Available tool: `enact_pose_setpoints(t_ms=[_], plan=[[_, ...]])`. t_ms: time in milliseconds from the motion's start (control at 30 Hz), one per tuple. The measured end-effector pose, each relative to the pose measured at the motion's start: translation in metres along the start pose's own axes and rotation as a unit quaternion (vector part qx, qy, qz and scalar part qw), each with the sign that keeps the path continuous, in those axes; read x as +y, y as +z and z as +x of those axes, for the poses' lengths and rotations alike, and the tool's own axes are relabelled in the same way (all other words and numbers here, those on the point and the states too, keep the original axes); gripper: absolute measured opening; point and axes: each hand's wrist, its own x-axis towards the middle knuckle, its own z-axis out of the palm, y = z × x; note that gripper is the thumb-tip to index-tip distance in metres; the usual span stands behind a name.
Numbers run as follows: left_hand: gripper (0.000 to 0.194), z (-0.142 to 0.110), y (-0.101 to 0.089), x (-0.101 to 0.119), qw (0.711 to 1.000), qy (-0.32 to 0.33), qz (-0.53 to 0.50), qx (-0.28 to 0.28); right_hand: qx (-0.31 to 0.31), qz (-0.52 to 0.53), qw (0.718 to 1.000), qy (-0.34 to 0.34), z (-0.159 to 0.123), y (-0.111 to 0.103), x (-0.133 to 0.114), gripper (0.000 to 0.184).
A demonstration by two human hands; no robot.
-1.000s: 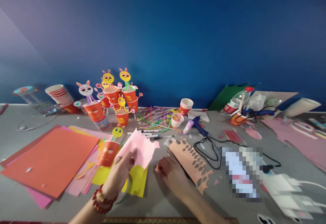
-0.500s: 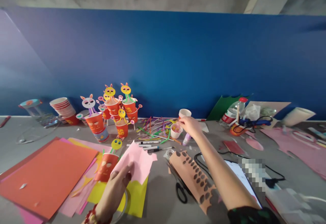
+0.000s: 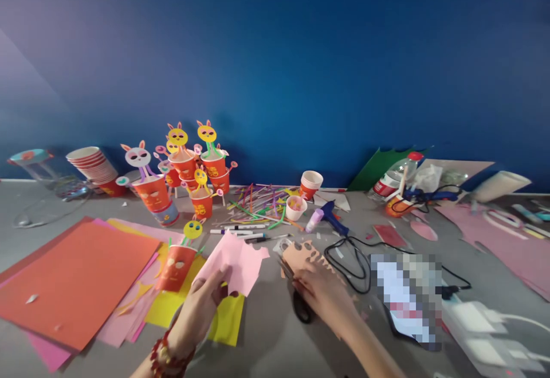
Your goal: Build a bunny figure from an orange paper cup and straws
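My left hand (image 3: 200,303), with beaded bracelets at its wrist, pinches a pink sheet of paper (image 3: 238,260) with a ragged edge above the table. Closed around the upper part of a pair of scissors (image 3: 302,309) is my right hand (image 3: 324,289); the black handle loops lie below the fingers. Under that hand lies an orange-brown paper (image 3: 296,254) full of cut holes, partly covered. Left of the pink paper stands a red paper cup figure (image 3: 176,268) with a yellow head. A small white cup (image 3: 296,209) holds small yellow and pink pieces.
Several cup figures (image 3: 183,163) stand at the back left beside stacked cups (image 3: 92,166). Coloured sheets (image 3: 77,280) cover the left front. Pipe cleaners (image 3: 258,203), markers (image 3: 240,233), a glue stick (image 3: 314,220) and a blue glue gun (image 3: 334,217) with its looping cord lie behind my hands.
My right hand has come back from the small white cup and taken hold of the scissors. My left hand still holds the pink paper. The view has tilted down slightly.
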Motion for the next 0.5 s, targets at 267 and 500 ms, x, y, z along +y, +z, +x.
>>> enact_pose_setpoints(t_ms=[267, 500], plan=[[0.031, -0.002, -0.003, -0.013, 1.000, -0.008, 0.000, -0.015, 0.003, -0.069, 0.994, 0.090, -0.001, 0.027, -0.007, 0.010], [0.030, -0.005, -0.011, -0.018, 0.999, -0.004, 0.020, 0.028, 0.006, -0.048, 0.991, 0.121, 0.001, 0.011, -0.008, 0.008]])
